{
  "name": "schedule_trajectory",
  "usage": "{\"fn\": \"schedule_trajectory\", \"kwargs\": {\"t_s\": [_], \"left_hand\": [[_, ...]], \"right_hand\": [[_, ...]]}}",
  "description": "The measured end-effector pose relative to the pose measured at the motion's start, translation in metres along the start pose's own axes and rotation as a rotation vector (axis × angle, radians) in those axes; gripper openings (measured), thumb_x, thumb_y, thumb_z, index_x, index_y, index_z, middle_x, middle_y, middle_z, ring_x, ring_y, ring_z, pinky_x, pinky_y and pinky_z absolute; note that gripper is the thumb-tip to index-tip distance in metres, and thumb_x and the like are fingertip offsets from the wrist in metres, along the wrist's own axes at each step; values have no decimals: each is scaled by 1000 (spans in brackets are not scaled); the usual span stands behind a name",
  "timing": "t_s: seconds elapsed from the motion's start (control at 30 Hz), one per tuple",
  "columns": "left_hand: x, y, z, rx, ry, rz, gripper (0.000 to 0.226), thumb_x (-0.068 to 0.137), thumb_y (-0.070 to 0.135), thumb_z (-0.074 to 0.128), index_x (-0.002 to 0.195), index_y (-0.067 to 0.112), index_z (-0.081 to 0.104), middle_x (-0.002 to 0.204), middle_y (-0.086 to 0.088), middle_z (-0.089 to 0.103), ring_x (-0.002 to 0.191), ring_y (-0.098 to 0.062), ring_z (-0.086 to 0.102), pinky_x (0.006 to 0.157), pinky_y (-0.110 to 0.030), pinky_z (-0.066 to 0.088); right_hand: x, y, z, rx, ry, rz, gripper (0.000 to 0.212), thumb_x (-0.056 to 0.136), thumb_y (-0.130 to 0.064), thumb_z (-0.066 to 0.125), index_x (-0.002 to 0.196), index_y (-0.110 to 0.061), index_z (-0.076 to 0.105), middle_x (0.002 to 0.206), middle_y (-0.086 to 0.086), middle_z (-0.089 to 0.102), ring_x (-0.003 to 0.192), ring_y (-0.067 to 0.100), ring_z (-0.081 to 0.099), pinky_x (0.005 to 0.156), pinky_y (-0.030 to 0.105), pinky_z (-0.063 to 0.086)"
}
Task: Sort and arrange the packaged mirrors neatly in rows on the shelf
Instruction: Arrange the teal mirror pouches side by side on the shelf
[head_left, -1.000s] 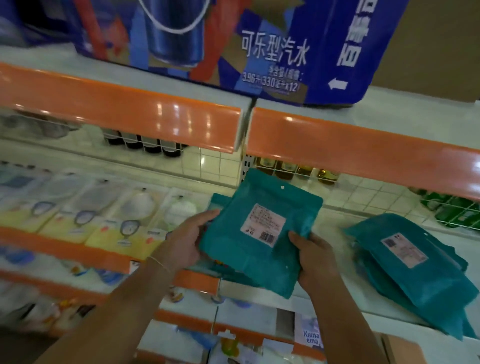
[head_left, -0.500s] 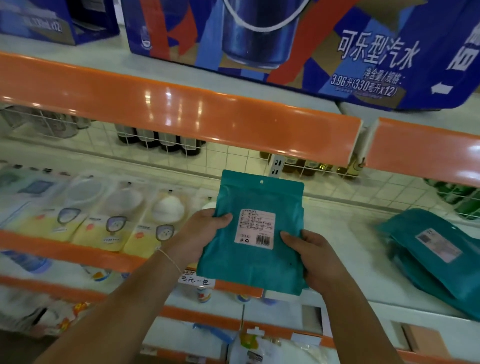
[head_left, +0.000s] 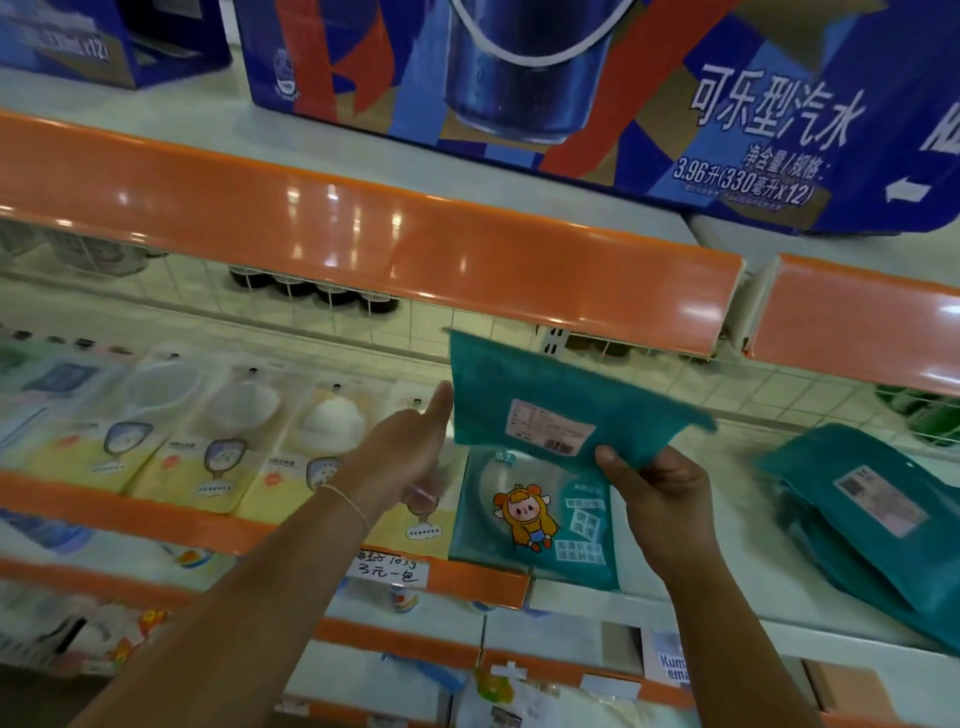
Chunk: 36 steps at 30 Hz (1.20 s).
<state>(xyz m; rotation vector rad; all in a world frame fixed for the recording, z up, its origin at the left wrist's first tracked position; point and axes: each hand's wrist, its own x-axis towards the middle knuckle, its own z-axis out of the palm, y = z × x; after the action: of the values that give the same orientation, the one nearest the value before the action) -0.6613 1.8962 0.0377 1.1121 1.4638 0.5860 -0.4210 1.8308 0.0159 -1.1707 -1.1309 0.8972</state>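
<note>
My right hand (head_left: 657, 499) pinches a teal packet (head_left: 561, 415) by its lower edge, thumb on the front next to the white barcode label (head_left: 551, 427), other fingers curled behind. The packet is lifted off the shelf (head_left: 691, 587), tilted, label side toward me, its top edge up near the wire back grid (head_left: 675, 374).

My left hand (head_left: 402, 454) holds nothing. Fingers straight and relaxed, forefinger stretched out, its tip just beside the packet's left edge; can't tell if it touches.

Under the lifted packet another teal packet (head_left: 535, 519) lies flat on the shelf, front side up, with a cartoon girl sticker (head_left: 524, 514) and a round mirror shape showing through. Its lower edge sticks out past the orange shelf lip (head_left: 467, 577).

To the left, a row of yellow-bottomed clear packets (head_left: 218, 441) lies side by side along the same shelf, blurred. One partly hidden by my left hand.

To the right, well apart, a loose stack of teal packets (head_left: 872, 514) lies label side up, skewed.

Handwritten price tag (head_left: 389, 564) on the shelf lip below my left wrist. Thin bracelet (head_left: 348, 499) on that wrist.

Above: orange shelf rail (head_left: 363, 234), big blue soda carton (head_left: 571, 88) on the top shelf. Dark bottles (head_left: 311, 288) behind the grid, only the bottoms show.
</note>
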Motion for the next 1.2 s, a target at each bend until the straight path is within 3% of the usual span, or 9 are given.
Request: {"fn": "schedule_trajectory", "kwargs": {"t_s": [0.17, 0.3, 0.37, 0.47, 0.57, 0.67, 0.83, 0.97, 1.2], "left_hand": [[5, -1, -5, -598, -506, -234, 59, 88, 57, 56, 111, 4, 65, 87, -17, 70, 73, -32, 67, 69, -41, 57], [7, -5, -1, -537, -442, -103, 37, 78, 26, 68, 106, 1, 65, 85, -17, 69, 73, -32, 67, 73, -38, 55], [5, -11, 4, -553, -453, -46, 44, 83, 15, 65, 122, -4, 61, 115, -27, 65, 105, -43, 62, 96, -51, 50], [5, -16, 9, -629, -461, 59, 43, 83, 7, 60, 124, -4, 59, 125, -28, 60, 109, -38, 62, 97, -47, 51], [6, -18, 12, -686, -432, 139, 44, 80, 4, 57, 122, -5, 61, 121, -23, 64, 100, -30, 67, 85, -36, 57], [7, -19, 14, -689, -413, 184, 39, 78, 3, 58, 116, 1, 67, 117, -17, 68, 102, -25, 67, 86, -33, 56], [8, -21, 19, -812, -332, 175, 30, 85, -1, 53, 112, 1, 64, 100, -10, 73, 84, -17, 70, 66, -27, 59], [7, -22, 27, -992, -319, 179, 34, 81, 5, 55, 113, 4, 65, 114, -15, 69, 98, -25, 69, 87, -40, 56], [-8, -36, 74, -973, -272, 18, 29, 83, 2, 62, 112, 5, 63, 101, -13, 68, 89, -26, 66, 79, -40, 54]], "right_hand": [[5, 16, -16, 3, -152, -236, 48, 67, -30, 86, 97, 3, 71, 112, 16, 69, 127, 30, 54, 105, 38, 46], [10, 24, -18, -191, -94, -335, 42, 69, -48, 82, 91, -14, 75, 125, 24, 60, 140, 37, 36, 113, 45, 36], [11, 23, -21, -247, -44, -340, 39, 72, -48, 80, 96, -18, 76, 136, 23, 52, 139, 37, 37, 111, 50, 37], [10, 20, -25, -232, 18, -236, 56, 77, -23, 80, 127, -8, 60, 142, 14, 50, 131, 24, 50, 100, 28, 49], [5, 12, -19, 36, 95, 45, 50, 96, 0, 54, 141, -17, 46, 112, 5, 71, 98, 13, 70, 80, 26, 58], [5, 7, -17, 122, 134, 263, 36, 100, -38, 42, 126, -21, 60, 98, 3, 75, 95, 20, 72, 88, 41, 56], [2, 6, -17, 229, -87, 406, 46, 87, -42, 61, 120, -9, 61, 113, 15, 70, 104, 35, 68, 86, 47, 55], [-4, 20, -15, 555, -187, 458, 87, 61, -41, 90, 128, 1, 56, 125, 24, 62, 115, 36, 62, 87, 42, 58], [-13, 20, 33, 526, 148, 426, 15, 86, -7, 67, 101, -7, 67, 94, 13, 72, 83, 24, 71, 72, 36, 59]]}}
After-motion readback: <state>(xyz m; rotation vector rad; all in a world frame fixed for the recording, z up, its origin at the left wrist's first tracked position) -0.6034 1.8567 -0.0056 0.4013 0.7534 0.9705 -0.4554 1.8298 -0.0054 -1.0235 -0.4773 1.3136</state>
